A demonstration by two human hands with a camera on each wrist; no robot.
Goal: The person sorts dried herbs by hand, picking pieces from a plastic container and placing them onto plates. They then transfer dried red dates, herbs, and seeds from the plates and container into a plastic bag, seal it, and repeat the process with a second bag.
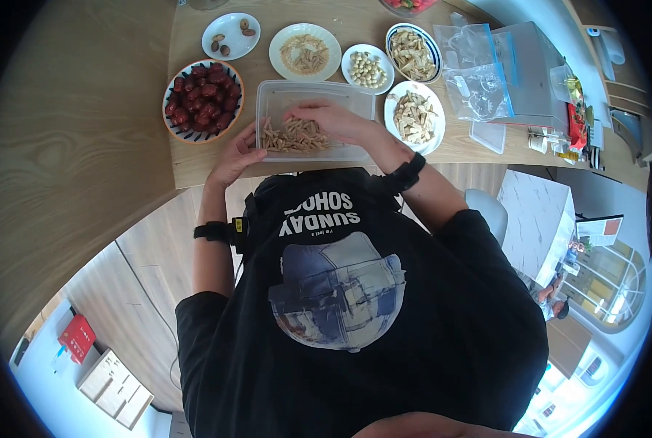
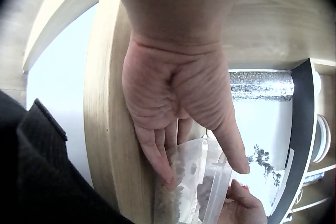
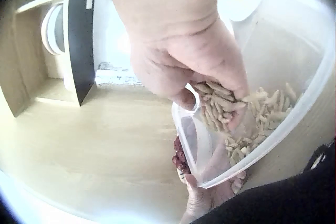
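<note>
Pieces (image 3: pixel 215 109), likely brittle, best cupped loosely, were held in the curled right hand (image 1: pixel 333 120); the tub (image 1: pixel 355 96) was touched by the wide-spread left hand (image 1: pixel 233 158).

Black T-shirt (image 1: pixel 443 328), head view: chest print is upside down. Small line reads "I'm just a", big white "SUNDAY" next to it. Second big word looks like "SOHO", last part lost in a fold, can't confirm spelling. Red box (image 1: pixel 77 338), lower left: pale marks, too small to read. Yellow tag (image 1: pixel 239 225) on the wrist unit: dark marks, unreadable. Red packet (image 1: pixel 578 125), far right: print illegible. Wrist views: no readable text.
</note>
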